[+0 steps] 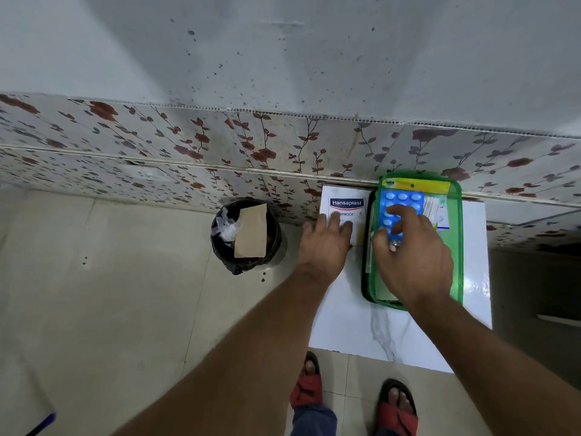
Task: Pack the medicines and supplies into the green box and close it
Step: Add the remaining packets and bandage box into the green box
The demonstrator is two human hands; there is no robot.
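Observation:
The green box [456, 247] lies open on a white marble-look table [352, 316], near the wall. Inside it sit a blue blister pack of pills [401, 199], a yellow-topped packet [418, 185] and a packet of cotton swabs [435, 212]. My right hand [412, 259] is inside the box, fingers pressing on the blister pack. A white Hansaplast plaster box [345, 206] lies on the table just left of the green box. My left hand [325, 243] rests on its lower part, fingers spread over it; whether it grips the box is unclear.
A black bin [246, 237] with cardboard and crumpled plastic stands on the tiled floor left of the table. A floral-tiled wall [220, 146] runs behind. My sandalled feet [355, 394] are at the table's front edge.

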